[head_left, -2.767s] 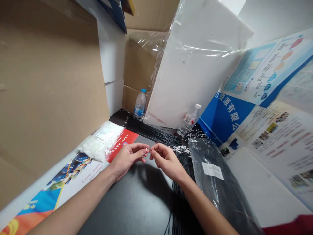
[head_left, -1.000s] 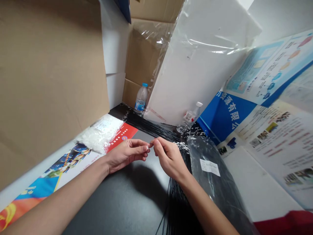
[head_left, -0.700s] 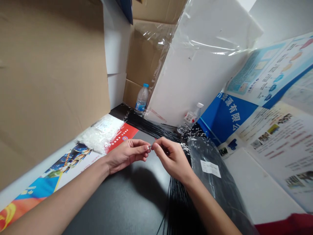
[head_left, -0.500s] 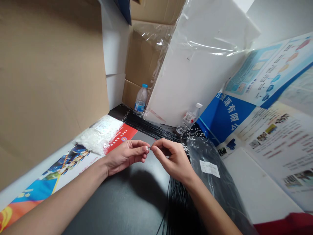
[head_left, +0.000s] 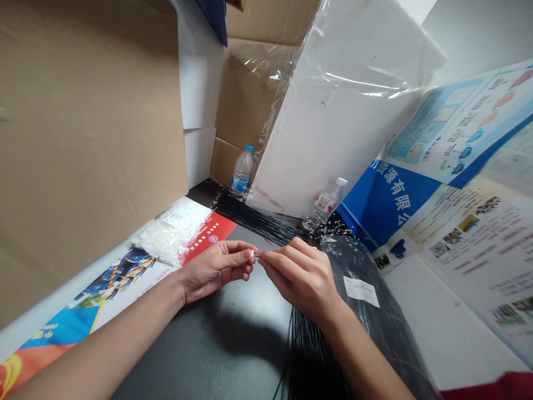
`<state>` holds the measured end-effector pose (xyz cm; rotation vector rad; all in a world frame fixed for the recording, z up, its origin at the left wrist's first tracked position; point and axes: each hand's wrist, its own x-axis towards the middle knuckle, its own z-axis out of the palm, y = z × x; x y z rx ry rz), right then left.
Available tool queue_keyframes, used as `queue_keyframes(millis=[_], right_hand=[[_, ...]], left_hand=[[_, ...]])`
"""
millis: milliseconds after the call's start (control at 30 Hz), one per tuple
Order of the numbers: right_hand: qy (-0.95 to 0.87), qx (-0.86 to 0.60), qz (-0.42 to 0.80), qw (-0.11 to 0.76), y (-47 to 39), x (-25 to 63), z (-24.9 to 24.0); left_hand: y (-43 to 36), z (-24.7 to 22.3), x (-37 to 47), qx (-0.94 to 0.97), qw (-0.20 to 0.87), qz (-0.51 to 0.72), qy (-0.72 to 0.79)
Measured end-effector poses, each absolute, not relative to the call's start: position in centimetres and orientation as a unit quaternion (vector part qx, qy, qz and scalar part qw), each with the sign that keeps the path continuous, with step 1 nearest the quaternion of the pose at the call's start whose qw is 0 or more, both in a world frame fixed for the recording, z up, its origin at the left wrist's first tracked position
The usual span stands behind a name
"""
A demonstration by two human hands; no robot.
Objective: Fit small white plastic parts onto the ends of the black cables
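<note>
Pinching a small white piece (head_left: 252, 253) between thumb and forefinger, the left hand (head_left: 212, 271) hangs above the desk (head_left: 175, 361) at the middle of the frame. Just beside it, the right hand (head_left: 303, 276) has a narrow grip on what looks like the end of a thin dark wire (head_left: 257, 255); whether the two are joined cannot be told. The step in hand seems to be fitting them together, so the next move likely calls for steady alignment and a light, straight push. Black strands (head_left: 306, 339) lie lower right of centre; a bag of white pieces (head_left: 172, 230) sits left of centre.
</note>
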<state>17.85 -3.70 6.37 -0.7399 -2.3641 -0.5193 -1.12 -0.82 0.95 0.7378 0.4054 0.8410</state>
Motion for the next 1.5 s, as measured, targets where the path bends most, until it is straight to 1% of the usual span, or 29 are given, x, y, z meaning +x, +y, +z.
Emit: queue_keyframes(millis=[67,167,467,733,967,1233,1500], right_hand=[[-0.89,-0.256,-0.245,0.288,-3.8,18.0,6.4],[-0.885,-0.239,-0.285,0.28,-3.8,18.1,6.4],[-0.884,-0.241,-0.279,0.288,-3.9,18.1,6.4],[-0.884,-0.207,-0.346,0.237,-4.3,18.2,7.2],[-0.872,-0.182,-0.391,0.232,-4.4,18.0,7.5],[-0.875,-0.169,-0.395,0.221,-3.9,18.1,6.9],[-0.877,-0.177,-0.391,0.216,-3.8,18.0,6.7]], left_hand=[[-0.8,0.9,-1.1,0.348,0.828,0.396,0.192],[-0.9,0.9,-1.2,0.349,0.828,0.396,0.191],[-0.9,1.1,-1.2,0.354,0.829,0.392,0.183],[-0.9,0.9,-1.3,0.365,0.827,0.388,0.181],[-0.8,1.0,-1.3,0.357,0.83,0.384,0.191],[-1.1,0.8,-0.9,0.301,0.847,0.373,0.23],[-1.1,0.9,-0.9,0.317,0.828,0.384,0.255]])
